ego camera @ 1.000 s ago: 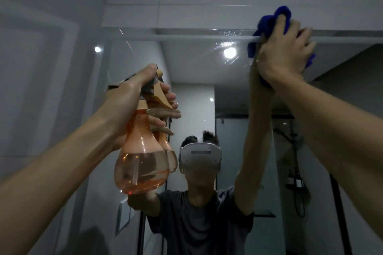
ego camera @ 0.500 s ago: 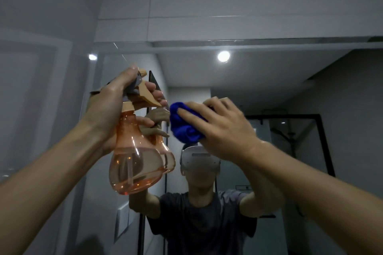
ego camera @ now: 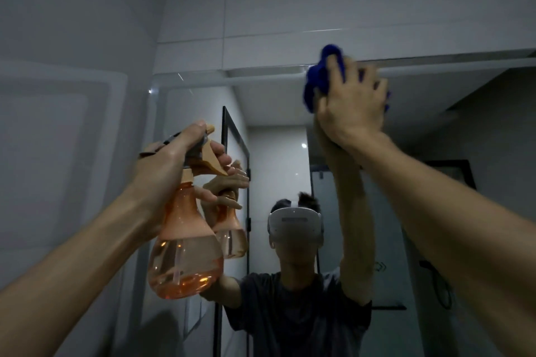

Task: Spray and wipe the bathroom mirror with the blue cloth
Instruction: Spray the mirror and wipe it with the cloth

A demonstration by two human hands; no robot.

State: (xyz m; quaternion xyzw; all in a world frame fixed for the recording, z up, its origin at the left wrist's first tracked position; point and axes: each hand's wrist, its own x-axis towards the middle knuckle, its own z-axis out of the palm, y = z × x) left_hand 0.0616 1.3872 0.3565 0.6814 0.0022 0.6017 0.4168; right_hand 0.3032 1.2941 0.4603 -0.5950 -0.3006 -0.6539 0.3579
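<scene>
The bathroom mirror (ego camera: 275, 113) fills the wall ahead, its top edge running across the upper part of the view. My right hand (ego camera: 352, 101) presses a bunched blue cloth (ego camera: 317, 78) against the glass at the mirror's top edge, right of centre. My left hand (ego camera: 174, 165) grips the neck and trigger head of an orange translucent spray bottle (ego camera: 185, 252), held upright close to the mirror's left side. The bottle is roughly half full of liquid. Its nozzle points at the glass.
Grey tiled wall (ego camera: 72, 38) stands to the left and above the mirror. The mirror reflects a person in a white headset, a dark shirt, a black-framed shower door and a ceiling light.
My right hand has swept the blue cloth from the mirror's middle, beside the bottle, back up to the top edge. The left hand and bottle have stayed nearly in place.
</scene>
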